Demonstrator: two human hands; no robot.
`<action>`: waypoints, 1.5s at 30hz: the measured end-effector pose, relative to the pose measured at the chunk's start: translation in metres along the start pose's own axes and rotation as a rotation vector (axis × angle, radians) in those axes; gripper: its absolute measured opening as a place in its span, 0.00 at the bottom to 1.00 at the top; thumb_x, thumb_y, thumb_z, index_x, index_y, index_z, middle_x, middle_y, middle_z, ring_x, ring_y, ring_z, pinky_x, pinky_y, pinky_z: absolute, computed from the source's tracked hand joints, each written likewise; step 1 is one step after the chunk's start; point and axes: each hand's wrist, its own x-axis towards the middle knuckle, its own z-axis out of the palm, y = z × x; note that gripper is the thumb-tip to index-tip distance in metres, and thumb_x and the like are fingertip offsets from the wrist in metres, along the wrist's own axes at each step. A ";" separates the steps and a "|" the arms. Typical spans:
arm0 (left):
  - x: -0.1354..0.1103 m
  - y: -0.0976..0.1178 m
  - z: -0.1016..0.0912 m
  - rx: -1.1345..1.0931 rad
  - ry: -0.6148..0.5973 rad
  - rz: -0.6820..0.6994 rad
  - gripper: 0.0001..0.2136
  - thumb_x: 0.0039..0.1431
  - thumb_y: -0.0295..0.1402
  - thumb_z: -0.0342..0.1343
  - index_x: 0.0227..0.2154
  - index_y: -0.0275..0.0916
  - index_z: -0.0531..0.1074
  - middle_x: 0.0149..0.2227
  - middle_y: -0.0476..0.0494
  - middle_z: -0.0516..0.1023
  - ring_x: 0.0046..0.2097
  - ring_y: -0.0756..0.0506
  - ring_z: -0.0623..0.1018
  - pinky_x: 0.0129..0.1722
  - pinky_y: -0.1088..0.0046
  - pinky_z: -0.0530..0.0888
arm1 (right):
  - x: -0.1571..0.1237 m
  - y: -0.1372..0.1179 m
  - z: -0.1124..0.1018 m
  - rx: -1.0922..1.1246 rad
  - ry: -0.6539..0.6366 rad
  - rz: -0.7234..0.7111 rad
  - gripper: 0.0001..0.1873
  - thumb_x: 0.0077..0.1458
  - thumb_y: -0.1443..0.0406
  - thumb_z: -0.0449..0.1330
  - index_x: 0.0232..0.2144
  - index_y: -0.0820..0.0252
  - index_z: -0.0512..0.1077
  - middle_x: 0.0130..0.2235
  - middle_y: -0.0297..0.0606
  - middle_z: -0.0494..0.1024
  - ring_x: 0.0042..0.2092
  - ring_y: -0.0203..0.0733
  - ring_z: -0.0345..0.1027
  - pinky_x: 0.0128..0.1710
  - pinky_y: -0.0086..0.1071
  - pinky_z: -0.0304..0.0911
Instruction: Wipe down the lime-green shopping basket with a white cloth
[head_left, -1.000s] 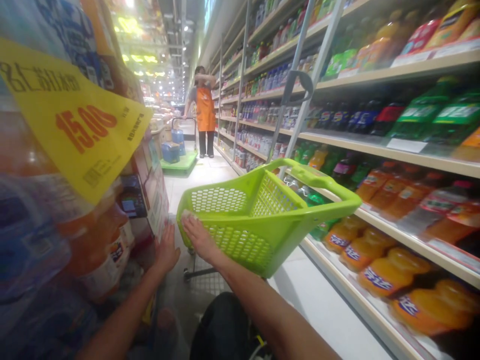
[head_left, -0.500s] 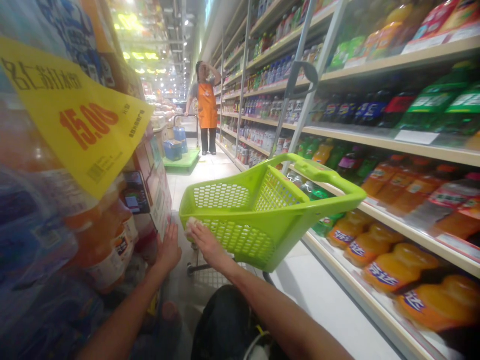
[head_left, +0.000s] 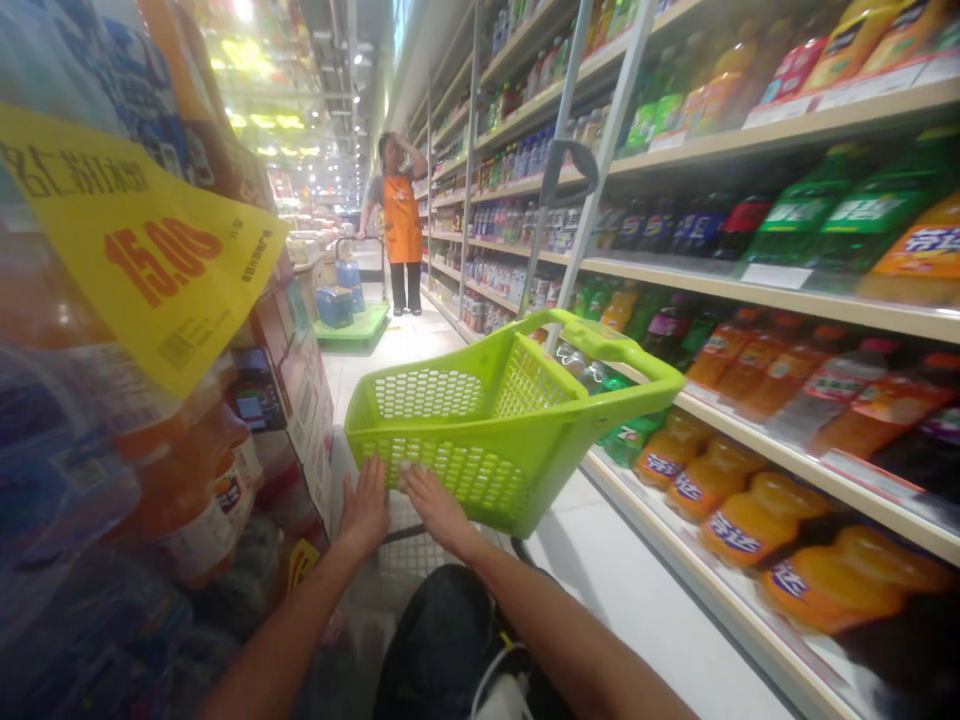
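A lime-green shopping cart [head_left: 480, 460] with perforated sides stands in front of me, its handle end toward the shelves on the right. My right hand [head_left: 436, 512] presses a crumpled whitish cloth [head_left: 405, 472] against the lower part of the cart's near side. Only a small bit of the cloth shows past the fingertips. My left hand [head_left: 366, 512] lies beside it with fingers stretched out, the tips at the cart's near left corner. Nothing shows in the left hand.
Shelves [head_left: 750, 275] of bottled drinks line the right side. Stacked drink packs with a yellow price sign [head_left: 172, 250] crowd the left. Up the aisle, a person in an orange apron [head_left: 403, 220] stands by a green platform trolley [head_left: 352, 328].
My right hand has slid the cloth rightward along the cart's side, away from the corner. My left hand has moved from the boxes at left over to the cart.
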 end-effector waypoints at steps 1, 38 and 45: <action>0.001 0.001 -0.001 -0.008 0.005 -0.006 0.35 0.47 0.22 0.44 0.61 0.30 0.44 0.65 0.37 0.40 0.65 0.41 0.42 0.60 0.51 0.43 | 0.002 0.001 -0.010 0.011 0.028 -0.005 0.20 0.57 0.74 0.47 0.52 0.65 0.63 0.56 0.50 0.64 0.62 0.43 0.47 0.57 0.47 0.53; 0.013 0.064 -0.008 -0.004 0.121 0.217 0.35 0.47 0.24 0.44 0.61 0.31 0.43 0.65 0.39 0.40 0.65 0.42 0.42 0.60 0.51 0.46 | -0.056 0.037 -0.049 -0.125 0.105 0.014 0.23 0.55 0.77 0.46 0.52 0.64 0.64 0.54 0.48 0.67 0.61 0.43 0.50 0.54 0.46 0.57; 0.022 0.066 -0.029 -0.001 0.201 0.149 0.34 0.47 0.22 0.42 0.61 0.30 0.45 0.65 0.39 0.41 0.65 0.43 0.42 0.61 0.52 0.46 | -0.021 0.049 -0.113 -0.131 0.390 0.076 0.27 0.56 0.77 0.42 0.57 0.61 0.58 0.59 0.43 0.60 0.64 0.43 0.39 0.58 0.48 0.52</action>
